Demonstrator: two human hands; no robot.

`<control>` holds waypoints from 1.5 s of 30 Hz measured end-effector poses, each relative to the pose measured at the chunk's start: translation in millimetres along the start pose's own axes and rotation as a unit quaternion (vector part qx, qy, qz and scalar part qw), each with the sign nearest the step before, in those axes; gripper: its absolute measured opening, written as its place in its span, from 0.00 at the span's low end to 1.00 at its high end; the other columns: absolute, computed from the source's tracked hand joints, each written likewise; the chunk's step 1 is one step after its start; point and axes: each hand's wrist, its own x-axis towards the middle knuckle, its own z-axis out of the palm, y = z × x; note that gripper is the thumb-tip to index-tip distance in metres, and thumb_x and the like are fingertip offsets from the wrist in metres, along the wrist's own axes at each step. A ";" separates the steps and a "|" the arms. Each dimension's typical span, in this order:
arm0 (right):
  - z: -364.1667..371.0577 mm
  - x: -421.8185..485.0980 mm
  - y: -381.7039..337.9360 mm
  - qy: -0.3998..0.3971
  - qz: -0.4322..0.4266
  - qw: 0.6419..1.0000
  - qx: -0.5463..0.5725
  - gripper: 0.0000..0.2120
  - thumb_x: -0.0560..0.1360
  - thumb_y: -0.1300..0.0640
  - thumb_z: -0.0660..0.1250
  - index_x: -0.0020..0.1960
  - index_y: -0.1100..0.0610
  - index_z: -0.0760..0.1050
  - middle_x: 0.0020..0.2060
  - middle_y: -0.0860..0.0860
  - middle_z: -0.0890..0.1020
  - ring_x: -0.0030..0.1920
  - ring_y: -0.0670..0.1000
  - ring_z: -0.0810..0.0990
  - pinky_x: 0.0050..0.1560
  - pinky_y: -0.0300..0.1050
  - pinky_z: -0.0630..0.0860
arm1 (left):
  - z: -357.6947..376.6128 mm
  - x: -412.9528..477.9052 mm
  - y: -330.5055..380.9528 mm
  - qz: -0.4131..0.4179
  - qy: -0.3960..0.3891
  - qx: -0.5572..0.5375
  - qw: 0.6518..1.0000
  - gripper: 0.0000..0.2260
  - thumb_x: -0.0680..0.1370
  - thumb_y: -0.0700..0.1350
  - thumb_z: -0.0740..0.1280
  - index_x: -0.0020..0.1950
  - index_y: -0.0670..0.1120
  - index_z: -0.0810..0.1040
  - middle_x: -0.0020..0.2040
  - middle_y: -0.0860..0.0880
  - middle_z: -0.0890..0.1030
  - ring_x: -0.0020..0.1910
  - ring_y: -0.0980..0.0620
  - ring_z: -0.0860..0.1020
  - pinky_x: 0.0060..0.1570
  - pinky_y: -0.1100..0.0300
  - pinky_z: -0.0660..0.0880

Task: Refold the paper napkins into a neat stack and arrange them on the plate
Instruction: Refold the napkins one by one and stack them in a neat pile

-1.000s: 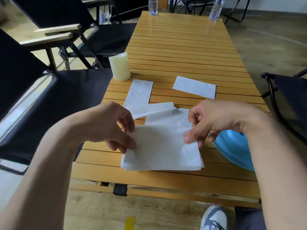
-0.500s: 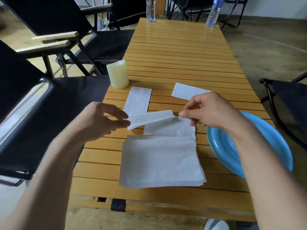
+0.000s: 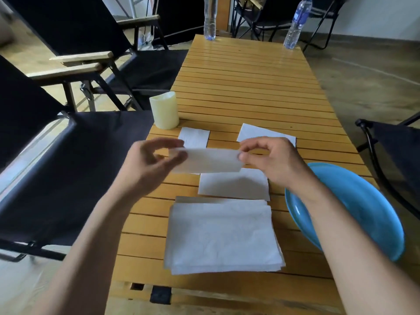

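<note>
I hold a folded white napkin (image 3: 210, 160) up above the slatted table, stretched between both hands. My left hand (image 3: 151, 164) pinches its left end and my right hand (image 3: 271, 160) pinches its right end. Below it lies another folded napkin (image 3: 234, 186), and nearer to me a stack of larger unfolded napkins (image 3: 221, 237). Two more folded napkins lie farther back, one (image 3: 195, 136) near the candle and one (image 3: 261, 133) partly hidden behind my right hand. The blue plate (image 3: 363, 208) sits at the right, under my right forearm, with nothing on its visible part.
A cream pillar candle (image 3: 164, 113) stands at the table's left edge. Two clear water bottles (image 3: 209, 18) (image 3: 295, 26) stand at the far end. Black folding chairs (image 3: 68, 142) flank the wooden table (image 3: 250, 83) on both sides.
Both hands left the large stack, took the narrow folded napkin by its ends and lifted it off the table. The view shifted so more of the plate shows.
</note>
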 end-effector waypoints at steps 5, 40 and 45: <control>-12.8 -7.2 -17.3 -0.039 0.067 0.962 0.260 0.02 0.76 0.57 0.72 0.48 0.54 0.83 0.46 0.53 0.86 0.46 0.50 0.84 0.53 0.49 0.82 | -3.6 -3.6 23.9 -0.110 -0.009 -0.267 0.957 0.10 0.81 0.50 0.67 0.44 0.49 0.85 0.44 0.50 0.86 0.47 0.51 0.85 0.45 0.58 0.82; -47.3 -55.6 -37.5 -0.277 0.180 0.940 -0.089 0.20 0.63 0.57 0.83 0.44 0.56 0.73 0.29 0.50 0.81 0.31 0.49 0.82 0.26 0.38 0.68 | -29.0 -40.1 41.1 -0.282 -0.344 0.053 0.894 0.18 0.69 0.57 0.75 0.50 0.46 0.81 0.39 0.44 0.87 0.38 0.44 0.86 0.26 0.63 0.75; -49.6 -53.9 -30.9 -0.283 0.183 0.936 -0.104 0.20 0.62 0.56 0.84 0.43 0.56 0.74 0.27 0.50 0.79 0.31 0.49 0.82 0.26 0.38 0.67 | -30.6 -39.2 40.2 -0.262 -0.309 0.068 0.912 0.18 0.60 0.61 0.78 0.36 0.48 0.84 0.31 0.48 0.82 0.30 0.50 0.82 0.25 0.63 0.72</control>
